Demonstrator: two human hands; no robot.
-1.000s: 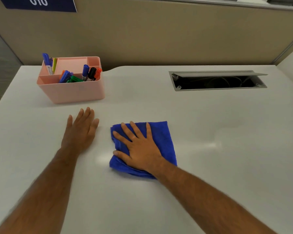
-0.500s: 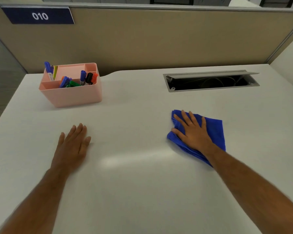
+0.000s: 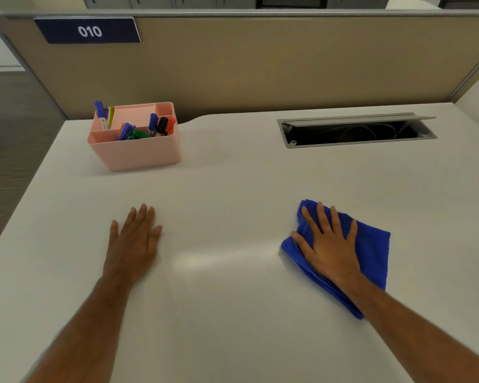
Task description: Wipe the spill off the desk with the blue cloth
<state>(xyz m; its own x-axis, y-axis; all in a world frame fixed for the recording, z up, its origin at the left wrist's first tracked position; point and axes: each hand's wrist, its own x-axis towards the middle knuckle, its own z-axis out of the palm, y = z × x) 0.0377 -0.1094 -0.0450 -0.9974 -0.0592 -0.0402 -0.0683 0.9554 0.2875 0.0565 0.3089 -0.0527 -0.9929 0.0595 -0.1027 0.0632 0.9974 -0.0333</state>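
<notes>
A folded blue cloth (image 3: 372,248) lies on the white desk (image 3: 233,313) at the right of centre. My right hand (image 3: 328,246) presses flat on it, fingers spread, palm down, covering its left and middle part. My left hand (image 3: 134,240) rests flat on the bare desk to the left, fingers together, holding nothing. A faint shiny streak (image 3: 221,254) shows on the desk between the two hands. I cannot make out a distinct spill.
A pink organiser (image 3: 138,153) with several markers stands at the back left. An open cable hatch (image 3: 357,131) is set in the desk at the back right. A beige partition (image 3: 260,70) with a "010" sign (image 3: 89,31) runs behind.
My right hand has slid the blue cloth from the middle of the desk to the right. The left hand stayed flat on the desk. The camera tilted up a little.
</notes>
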